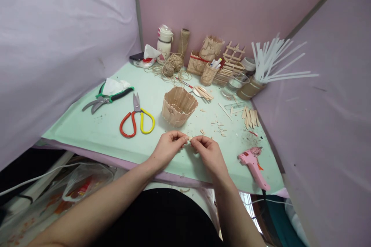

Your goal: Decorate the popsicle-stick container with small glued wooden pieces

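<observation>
Near the table's front edge, the fingertips of my left hand (169,146) and my right hand (209,153) meet in a pinch. Between them shows a small pale wood piece (189,138), its exact shape too small to make out. Just beyond my hands stands a basket of wooden craft sticks (179,108), upright with an open top. Wood scraps (222,129) lie scattered to the right of it. On the right, a pink glue gun (254,166) rests on its side. Scissors (136,117) with one red and one yellow handle lie left of the basket.
Green-handled pruning shears (108,98) lie at the left under a white tissue. Along the back stand a bottle (164,44), twine (173,65), stick-built holders (209,73) and a clear cup (234,84). White glue sticks (269,60) fan out of a container; craft sticks (251,117) lie nearby.
</observation>
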Available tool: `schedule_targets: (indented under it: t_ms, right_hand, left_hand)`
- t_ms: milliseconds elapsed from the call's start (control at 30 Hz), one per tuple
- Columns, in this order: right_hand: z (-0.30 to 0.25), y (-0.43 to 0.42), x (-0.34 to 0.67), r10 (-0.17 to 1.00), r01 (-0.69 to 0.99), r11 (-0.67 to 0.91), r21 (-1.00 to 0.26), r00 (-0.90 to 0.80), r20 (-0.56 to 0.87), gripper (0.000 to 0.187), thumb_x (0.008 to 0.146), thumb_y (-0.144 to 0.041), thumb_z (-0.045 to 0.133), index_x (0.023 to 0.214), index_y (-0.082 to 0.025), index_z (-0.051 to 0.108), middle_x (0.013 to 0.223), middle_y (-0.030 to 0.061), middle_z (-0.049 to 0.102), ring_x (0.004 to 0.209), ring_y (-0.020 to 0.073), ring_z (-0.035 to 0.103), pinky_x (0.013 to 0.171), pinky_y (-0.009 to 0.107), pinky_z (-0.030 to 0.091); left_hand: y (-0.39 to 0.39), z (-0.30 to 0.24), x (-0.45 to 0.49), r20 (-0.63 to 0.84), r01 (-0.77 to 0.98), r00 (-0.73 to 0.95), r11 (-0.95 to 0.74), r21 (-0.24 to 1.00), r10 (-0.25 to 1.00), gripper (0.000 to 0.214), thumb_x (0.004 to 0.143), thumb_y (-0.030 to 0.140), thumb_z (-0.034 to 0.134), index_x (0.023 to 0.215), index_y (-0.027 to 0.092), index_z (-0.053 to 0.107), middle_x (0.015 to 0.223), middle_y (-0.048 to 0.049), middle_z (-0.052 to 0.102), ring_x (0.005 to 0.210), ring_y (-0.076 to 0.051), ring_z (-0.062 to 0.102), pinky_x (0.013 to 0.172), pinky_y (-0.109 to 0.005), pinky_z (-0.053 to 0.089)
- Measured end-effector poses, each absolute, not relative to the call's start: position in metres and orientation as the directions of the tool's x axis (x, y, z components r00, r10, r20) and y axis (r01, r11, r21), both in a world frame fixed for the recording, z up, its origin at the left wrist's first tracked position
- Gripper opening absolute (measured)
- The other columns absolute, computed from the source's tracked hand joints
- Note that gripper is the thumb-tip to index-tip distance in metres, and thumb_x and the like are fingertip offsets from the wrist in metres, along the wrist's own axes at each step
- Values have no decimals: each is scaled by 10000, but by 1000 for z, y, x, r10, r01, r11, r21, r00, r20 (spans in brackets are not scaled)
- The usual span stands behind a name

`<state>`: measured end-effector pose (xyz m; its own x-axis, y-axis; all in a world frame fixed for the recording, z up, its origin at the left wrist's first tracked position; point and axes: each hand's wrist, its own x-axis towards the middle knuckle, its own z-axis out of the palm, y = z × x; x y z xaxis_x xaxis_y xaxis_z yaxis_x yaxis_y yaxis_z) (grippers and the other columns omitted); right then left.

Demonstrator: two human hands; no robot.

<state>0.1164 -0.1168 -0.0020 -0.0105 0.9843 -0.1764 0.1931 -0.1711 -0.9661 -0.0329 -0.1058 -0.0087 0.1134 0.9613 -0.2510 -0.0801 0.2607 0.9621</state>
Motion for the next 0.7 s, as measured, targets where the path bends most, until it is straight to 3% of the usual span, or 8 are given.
schedule_targets:
  t_ms: [233,700]
  right_hand:
    - [-7,-116,116,988,133,-157,-979,18,-156,230,784,-401,623,713,-184,643,656,-15,576,628,130,469,628,257,365]
    - [-5,-117,115,991,176,-137,-975,26,-134,234,766,-408,621,703,-183,629,650,-1,579,617,137,474,600,256,373]
  left_hand:
    - [-106,-10,-32,-227,-41,112,232,972,967,264,729,402,652,726,139,634,592,16,551,569,-105,479,559,-236,363]
    - [-108,-3,-32,-204,20,101,203,979,974,256,708,405,649,684,151,625,592,12,561,572,-116,479,562,-243,373]
